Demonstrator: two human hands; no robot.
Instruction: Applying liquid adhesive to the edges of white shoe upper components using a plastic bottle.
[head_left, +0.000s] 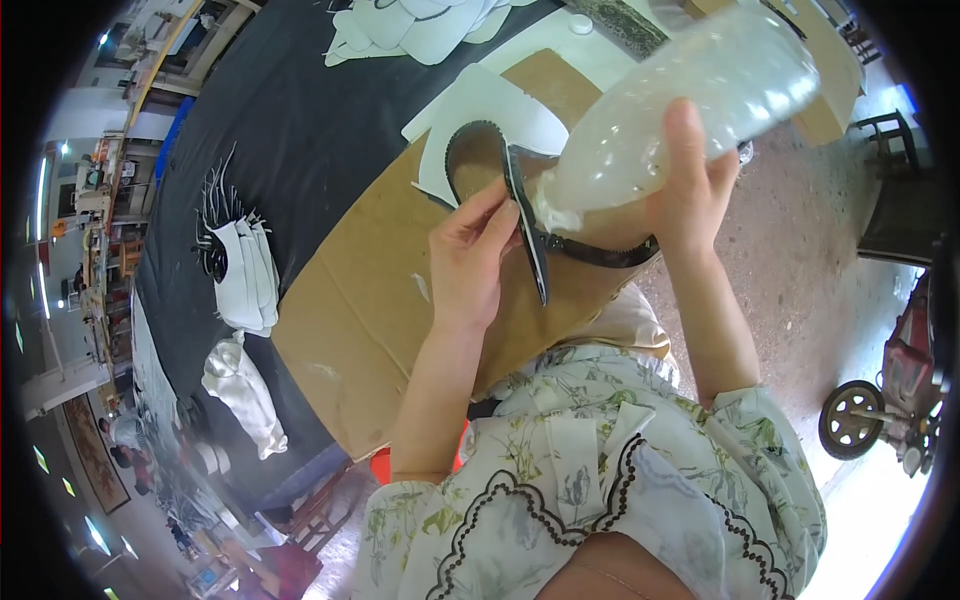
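Here, a cloudy, see-through plastic bottle (pixel 690 75) is held tilted above the bench (pixel 290 120), its neck pointing down and left; whitish stuff clings around the mouth, but how full it is I cannot tell. The right hand (pixel 692 200) grips the bottle, thumb along the near side, the other fingers mostly hidden behind it. The left hand (pixel 470 262) pinches a curved black strip (pixel 536 262) between thumb and fingers, just beside the bottle's mouth. Below lies brown cardboard (pixel 360 300), with a white sheet (pixel 500 95) partly over it. A small white cap (pixel 580 24) sits beyond, near a pile of white pieces (pixel 420 25). To the left are a stack of white pieces with black trim (pixel 240 280) and a white cloth bundle (pixel 245 395). The bottle blocks part of the view behind it.
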